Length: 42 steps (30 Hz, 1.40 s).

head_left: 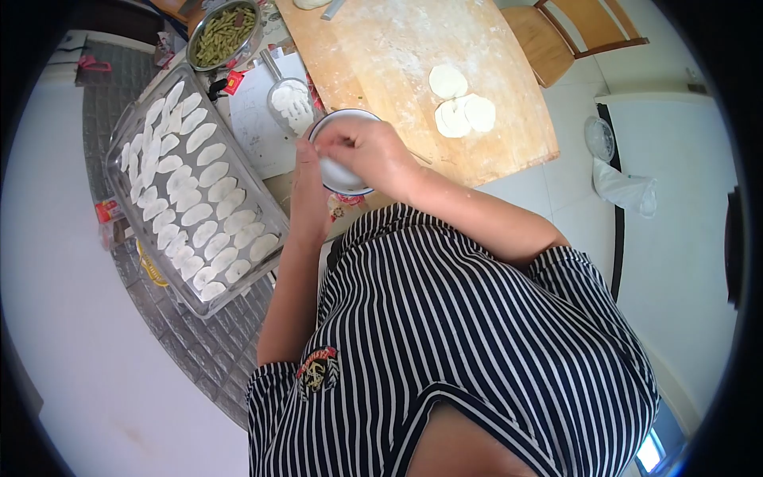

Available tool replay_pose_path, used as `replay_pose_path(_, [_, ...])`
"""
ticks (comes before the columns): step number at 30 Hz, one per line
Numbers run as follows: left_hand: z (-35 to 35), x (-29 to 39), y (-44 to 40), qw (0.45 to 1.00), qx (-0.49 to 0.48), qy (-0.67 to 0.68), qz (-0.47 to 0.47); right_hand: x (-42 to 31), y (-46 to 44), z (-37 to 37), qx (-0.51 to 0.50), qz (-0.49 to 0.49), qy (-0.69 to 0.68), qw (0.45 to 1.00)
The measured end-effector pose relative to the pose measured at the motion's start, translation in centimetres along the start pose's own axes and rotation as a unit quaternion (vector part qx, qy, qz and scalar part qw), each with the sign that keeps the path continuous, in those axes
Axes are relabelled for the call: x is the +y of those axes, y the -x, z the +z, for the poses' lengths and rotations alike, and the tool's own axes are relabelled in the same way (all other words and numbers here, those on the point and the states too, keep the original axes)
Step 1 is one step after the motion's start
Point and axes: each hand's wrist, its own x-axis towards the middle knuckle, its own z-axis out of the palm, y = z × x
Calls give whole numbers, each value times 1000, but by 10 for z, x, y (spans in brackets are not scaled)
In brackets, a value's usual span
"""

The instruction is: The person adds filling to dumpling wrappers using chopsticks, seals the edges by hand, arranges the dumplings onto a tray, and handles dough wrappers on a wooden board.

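My left hand (308, 187) is raised at the near side of a white bowl (346, 181) with a blue rim, its thumb up and most of its fingers hidden. Over that bowl, my right hand (373, 155) is closed in a pinch, fingertips meeting the left thumb. Whatever lies between the two hands is too small or too covered to make out. A metal scoop (274, 67) of white flour (292, 105) lies just beyond the bowl. Several round dough wrappers (453, 118) overlap on the floured wooden board (381, 60) to the right.
At left, a large tray (278, 242) holds rows of white dumplings (195, 213). A metal bowl of green, chunky filling or vegetable pieces (226, 38) stands at the back. Paper (254, 139) lies under the scoop. A wooden chair (540, 40) is beyond the board's right edge.
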Motion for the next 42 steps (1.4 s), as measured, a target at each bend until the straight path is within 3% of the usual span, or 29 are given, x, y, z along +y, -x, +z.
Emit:
replay_pose_path(2, [1, 9, 2, 1000, 3, -22, 4, -5, 1, -14, -215, 59, -9, 975])
replay_pose_path(3, [2, 16, 3, 999, 14, -25, -30, -9, 0, -22, -217, 58, -9, 974])
replay_pose_path(4, [3, 22, 5, 997, 24, -28, -64, -14, -1, -30, -290, 72, 22, 954])
replay_pose_path(5, [2, 19, 3, 997, 26, -29, -63, -18, -3, -38, -360, 87, 52, 927])
replay_pose_path(6, [0, 14, -1, 998, 21, -54, -31, -22, -5, -47, -361, 86, 51, 927])
replay_pose_path(8, [-2, 8, -1, 997, 16, -79, 4, -27, -7, -59, -419, 23, 151, 895])
replay_pose_path(9, [0, 7, -2, 995, 20, -95, 5, -23, -9, -58, -420, 21, 151, 894])
replay_pose_path(11, [5, 7, -1, 994, 25, -110, 6, -9, -10, -52, -193, -206, 184, 942])
replay_pose_path(12, [10, 8, 0, 990, 25, -135, 25, -3, -10, -50, -194, -207, 184, 941])
replay_pose_path(14, [13, 6, 1, 986, 28, -160, 45, 9, -8, -45, -176, -330, 253, 892])
replay_pose_path(15, [10, 4, 3, 987, 31, -151, 44, 13, -2, -43, -175, -332, 253, 892])
replay_pose_path(17, [8, 4, 3, 988, 38, -141, 42, 19, 7, -45, -231, -278, 327, 873])
replay_pose_path(21, [10, -2, 2, 991, 46, -120, 35, 19, 6, -50, -331, -221, 281, 873])
replay_pose_path(23, [14, 0, 4, 992, 48, -113, 29, 13, 1, -44, -214, -143, 215, 942])
replay_pose_path(24, [19, 2, 5, 993, 54, -99, 42, 12, -2, -40, -216, -145, 214, 942])
replay_pose_path(26, [25, 0, 5, 993, 64, -83, 53, 12, -2, -31, -33, -163, 97, 981])
replay_pose_path(27, [25, -2, 5, 988, 64, -120, 74, 11, 1, -31, -36, -162, 96, 982])
replay_pose_path(29, [30, 4, 8, 981, 67, -156, 94, 5, 5, -32, -169, -27, 8, 985])
replay_pose_path(30, [32, 10, 11, 981, 65, -157, 91, 2, 3, -37, -172, -27, 7, 985])
replay_pose_path(32, [33, 12, 12, 981, 66, -158, 88, -6, -2, -56, -362, 35, 40, 931])
replay_pose_path(33, [30, 10, 10, 985, 64, -142, 77, -10, -8, -66, -364, 35, 40, 930])
replay_pose_path(35, [28, 8, 7, 988, 63, -125, 67, -14, -21, -79, -470, 3, 92, 878])
replay_pose_path(39, [20, -3, -4, 986, 72, -129, 79, -9, -20, -75, -411, 2, 170, 896])
replay_pose_path(42, [7, -19, -10, 986, 85, -118, 76, -11, -15, -66, -449, 12, 255, 856])
